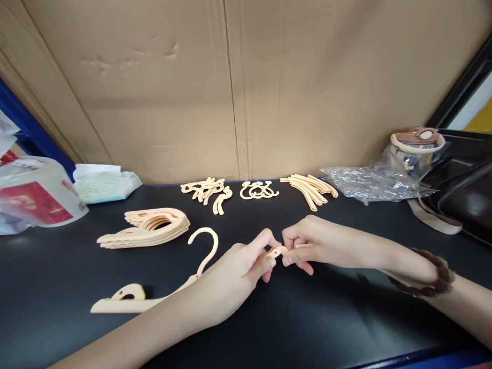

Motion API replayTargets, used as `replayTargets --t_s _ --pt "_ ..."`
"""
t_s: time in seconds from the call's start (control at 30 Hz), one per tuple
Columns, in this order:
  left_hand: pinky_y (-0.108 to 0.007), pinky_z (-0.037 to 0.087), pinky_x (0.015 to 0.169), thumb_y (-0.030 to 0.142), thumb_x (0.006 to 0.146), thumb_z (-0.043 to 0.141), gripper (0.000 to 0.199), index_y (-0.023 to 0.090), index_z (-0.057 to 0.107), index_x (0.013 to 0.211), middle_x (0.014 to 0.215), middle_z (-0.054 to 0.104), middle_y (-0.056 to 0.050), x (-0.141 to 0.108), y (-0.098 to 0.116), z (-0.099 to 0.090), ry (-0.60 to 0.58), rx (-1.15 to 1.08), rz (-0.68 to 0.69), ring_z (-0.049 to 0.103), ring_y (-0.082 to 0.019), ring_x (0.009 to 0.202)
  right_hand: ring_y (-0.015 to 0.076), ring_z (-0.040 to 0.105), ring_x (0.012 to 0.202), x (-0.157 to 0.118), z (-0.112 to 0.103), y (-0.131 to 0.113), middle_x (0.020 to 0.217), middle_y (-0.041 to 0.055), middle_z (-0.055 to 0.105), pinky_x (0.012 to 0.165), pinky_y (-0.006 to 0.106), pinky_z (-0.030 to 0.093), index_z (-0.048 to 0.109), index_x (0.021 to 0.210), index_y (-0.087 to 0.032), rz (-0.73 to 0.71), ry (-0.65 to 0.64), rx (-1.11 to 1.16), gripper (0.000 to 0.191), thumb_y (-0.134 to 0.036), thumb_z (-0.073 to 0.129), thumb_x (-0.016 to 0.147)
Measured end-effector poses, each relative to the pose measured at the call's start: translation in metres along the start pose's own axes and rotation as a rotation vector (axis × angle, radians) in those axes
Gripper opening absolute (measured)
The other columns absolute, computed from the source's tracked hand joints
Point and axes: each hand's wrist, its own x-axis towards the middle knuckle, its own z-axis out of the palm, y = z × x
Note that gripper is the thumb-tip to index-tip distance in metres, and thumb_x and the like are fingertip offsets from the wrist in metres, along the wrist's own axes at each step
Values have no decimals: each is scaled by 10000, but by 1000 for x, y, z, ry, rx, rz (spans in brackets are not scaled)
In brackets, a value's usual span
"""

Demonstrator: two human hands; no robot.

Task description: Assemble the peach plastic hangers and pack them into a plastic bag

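Observation:
A cream plastic clothes hanger (126, 306) lies across the black tabletop, its hook (213, 246) pointing up and away. A small curved piece (144, 291) stands on its left arm. My left hand (246, 264) covers the middle of the hanger and pinches a cream part with a small hole (274, 253), which looks like the hanger's right arm end. My right hand (302, 243) is closed at the same spot, with its fingertips on a cream piece (283, 249) that meets this end. Most of that piece is hidden by the fingers.
Nested cream hanger pieces (154, 237) lie left. Along the back are small curved parts (205, 189), loose hooks (257, 190) and long arm strips (312, 190). Clear plastic wrap (369, 184), a cup (415, 154) and a black bag (469, 189) sit right; a tissue pack (107, 185) sits left.

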Motion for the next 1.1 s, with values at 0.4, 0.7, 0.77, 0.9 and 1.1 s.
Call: replayTargets --t_s 0.4,0.7,0.77,0.9,1.1 --pt "-242 343 538 370 998 343 181 312 506 1051 759 553 70 -6 4 -2 -18 69 -15 470 -120 624 47 298 421 6 -1 15 539 -66 579 412 226 156 510 712 -171 23 -161 300 303 -416 616 856" --pt "-219 324 541 360 985 383 164 259 512 974 737 571 61 -3 7 -7 -87 -63 -11 406 -99 590 71 366 476 0 -1 5 554 -52 563 462 231 245 530 712 -175 6 -159 139 344 -460 538 905" --pt "-219 315 524 396 983 381 196 255 516 971 745 581 54 -3 7 -8 -120 -79 -19 391 -98 573 71 358 471 0 1 5 549 -54 552 453 232 242 540 710 -173 17 -171 125 362 -476 530 907" --pt "-210 315 507 395 972 417 165 258 509 971 742 578 61 -4 8 -11 -152 -118 -29 396 -89 560 65 369 460 -1 3 3 548 -56 552 435 225 244 556 702 -168 4 -146 70 378 -474 517 920" --pt "-198 313 487 383 969 430 136 267 500 981 728 577 68 -5 10 -12 -188 -159 -106 393 -88 559 66 457 478 -4 3 -8 533 -55 516 491 184 345 692 852 -150 -45 -121 -84 299 -355 499 954"
